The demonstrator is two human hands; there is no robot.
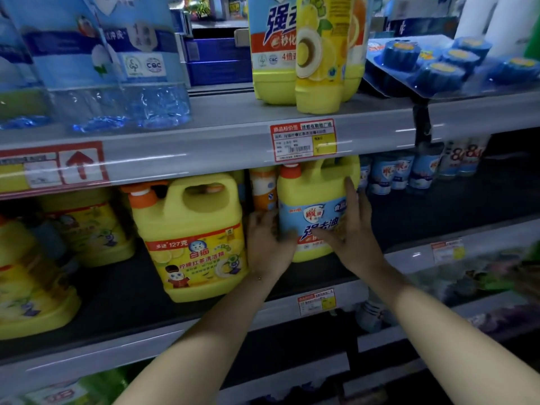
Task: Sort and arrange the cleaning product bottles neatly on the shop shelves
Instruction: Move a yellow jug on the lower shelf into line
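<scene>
While the left hand (268, 239) grips the blue-labelled jug (309, 194), the right hand (349, 229) presses straight-fingered on its other side. Probably 2 hands keep its label forward.

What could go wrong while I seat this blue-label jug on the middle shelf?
The blue-label jug is held only by its sides, between the left hand and right hand; if lifted, it might slip. Its orange cap sits just under the upper shelf edge, so lifting could knock it. The orange-and-white bottle stands close behind the left hand; pushing back could topple it.
</scene>
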